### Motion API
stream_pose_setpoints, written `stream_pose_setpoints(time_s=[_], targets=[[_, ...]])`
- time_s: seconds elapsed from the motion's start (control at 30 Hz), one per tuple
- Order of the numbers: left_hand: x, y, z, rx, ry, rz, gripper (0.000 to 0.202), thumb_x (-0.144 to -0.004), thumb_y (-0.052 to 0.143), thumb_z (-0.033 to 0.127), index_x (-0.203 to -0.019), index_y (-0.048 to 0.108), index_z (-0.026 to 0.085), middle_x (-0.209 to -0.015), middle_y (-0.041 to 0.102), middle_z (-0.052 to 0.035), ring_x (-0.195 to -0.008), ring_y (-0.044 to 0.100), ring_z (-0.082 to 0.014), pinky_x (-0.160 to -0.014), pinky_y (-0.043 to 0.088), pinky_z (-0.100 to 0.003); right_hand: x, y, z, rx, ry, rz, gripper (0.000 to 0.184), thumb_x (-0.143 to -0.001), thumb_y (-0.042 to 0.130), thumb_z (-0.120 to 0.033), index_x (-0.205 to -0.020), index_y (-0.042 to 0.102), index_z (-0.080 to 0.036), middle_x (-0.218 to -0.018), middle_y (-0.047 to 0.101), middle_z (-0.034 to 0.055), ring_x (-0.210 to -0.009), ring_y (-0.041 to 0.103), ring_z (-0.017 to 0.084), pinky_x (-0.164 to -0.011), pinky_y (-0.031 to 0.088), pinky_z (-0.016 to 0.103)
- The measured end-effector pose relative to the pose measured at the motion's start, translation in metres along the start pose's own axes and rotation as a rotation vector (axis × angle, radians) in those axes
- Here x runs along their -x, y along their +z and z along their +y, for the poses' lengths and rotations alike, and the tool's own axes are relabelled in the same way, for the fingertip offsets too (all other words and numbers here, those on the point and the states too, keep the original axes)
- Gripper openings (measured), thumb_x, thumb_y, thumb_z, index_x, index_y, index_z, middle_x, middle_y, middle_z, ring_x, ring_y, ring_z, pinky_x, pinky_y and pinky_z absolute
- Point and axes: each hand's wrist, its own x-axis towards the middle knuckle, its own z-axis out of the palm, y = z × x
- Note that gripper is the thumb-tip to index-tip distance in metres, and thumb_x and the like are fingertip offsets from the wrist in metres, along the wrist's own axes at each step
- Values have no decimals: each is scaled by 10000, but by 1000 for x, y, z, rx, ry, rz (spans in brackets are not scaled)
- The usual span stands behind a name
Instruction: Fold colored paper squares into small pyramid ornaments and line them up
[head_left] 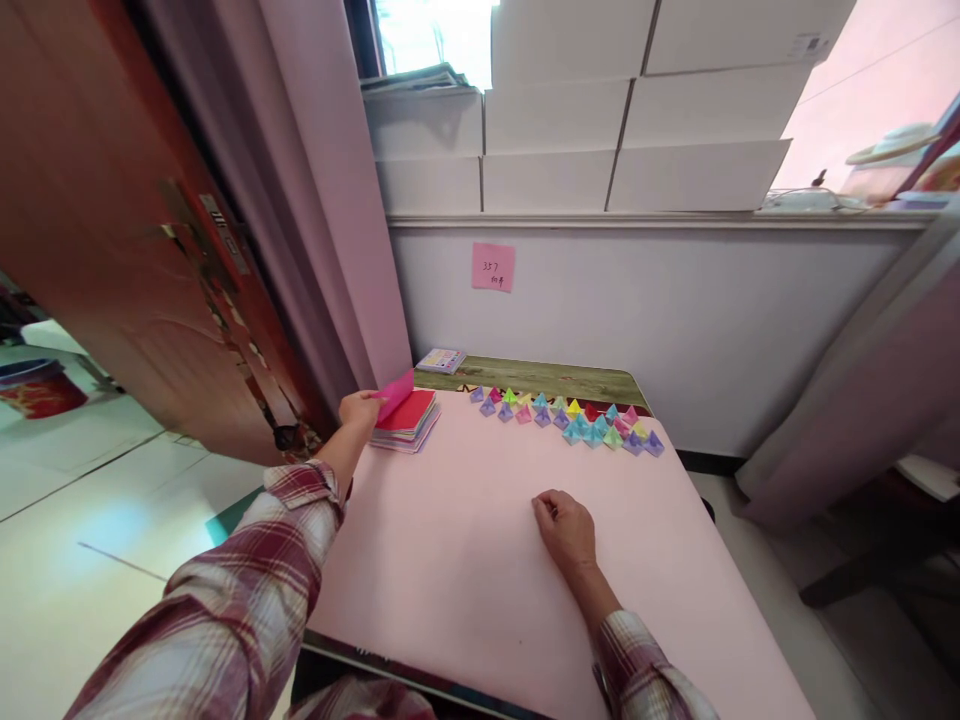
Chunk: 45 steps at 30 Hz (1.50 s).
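Observation:
My left hand [361, 410] reaches to the far left of the pink table [465, 560] and pinches a pink paper sheet [397, 392], lifting it off a stack of coloured paper [409, 420] with a red sheet on top. My right hand [564, 525] rests on the table near the middle, fingers curled loosely, with nothing seen in it. Several small folded paper shapes [570, 420] in purple, blue, green, yellow and pink lie in rows at the table's far side.
A small pack of coloured paper [441, 360] lies on the wooden surface behind the table. A pink note [493, 267] is stuck on the wall. White boxes [570, 110] are stacked on the sill. A brown door [112, 230] and curtain stand at left.

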Motion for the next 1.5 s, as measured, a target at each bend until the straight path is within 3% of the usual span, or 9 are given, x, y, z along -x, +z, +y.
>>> stream_pose_setpoints(time_s=[0.13,0.3,0.47,0.57,0.73,1.0,1.2,1.37,1.5], targets=[[2,5,32,10,190,-59,228,-863,575,299,-952,698,128,-870,702,-70,-783,646,-233,-682,524,-350,0,0,-1,11,-5,4,243,-861,493,-356,-759,676,-232,-731,672,10,-661,600,158,-623,379,252],[49,50,50,60,532,-224,194,-815,567,164,-914,727,211,-960,724,-30,-978,628,-202,-903,471,-329,0,0,-2,28,2,17,244,-858,495,-355,-754,676,-231,-721,668,8,-637,591,152,-610,374,247],[135,112,25,92,764,-493,220,-727,633,51,-808,739,226,-912,733,-22,-943,633,-175,-927,464,-325,1,-1,-6,35,12,19,226,-855,509,-350,-763,677,-231,-739,671,4,-637,591,148,-603,375,244],[176,130,-1,106,804,-569,205,-718,652,40,-775,736,218,-897,733,-32,-930,634,-181,-908,474,-344,1,-2,-6,40,11,23,219,-853,513,-345,-761,674,-228,-730,668,5,-635,594,151,-612,386,248],[197,125,-29,116,787,-596,260,-721,621,14,-828,733,223,-922,726,-30,-953,624,-184,-900,476,-360,1,1,-1,4,17,54,190,-848,529,-333,-852,687,-229,-751,668,3,-641,603,148,-625,423,250],[203,100,-28,208,846,-626,232,-747,600,71,-859,716,238,-869,714,-20,-921,611,-202,-993,384,-453,1,10,-3,238,-39,130,359,-850,563,-329,-1204,609,-288,-1171,616,25,-811,628,148,-568,434,237],[204,95,-30,324,948,-806,358,-673,523,-23,-851,696,235,-879,711,-14,-932,606,-195,-945,424,-397,2,6,-2,358,-50,228,232,-826,570,-191,-995,705,-275,-1071,660,26,-881,588,189,-719,407,299],[198,98,-36,176,799,-676,644,-635,564,19,-1246,563,222,-1191,637,-78,-1113,547,-251,-1024,369,-462,2,1,-9,348,-141,263,145,-800,619,-186,-844,713,-288,-1072,677,16,-1049,540,247,-972,288,433],[194,98,-38,104,758,-696,492,-668,657,112,-1144,637,234,-1184,637,-76,-1136,533,-261,-1051,341,-458,4,-1,-14,325,-200,132,137,-821,582,-228,-827,701,-297,-1092,685,11,-1128,530,257,-1086,156,495]])
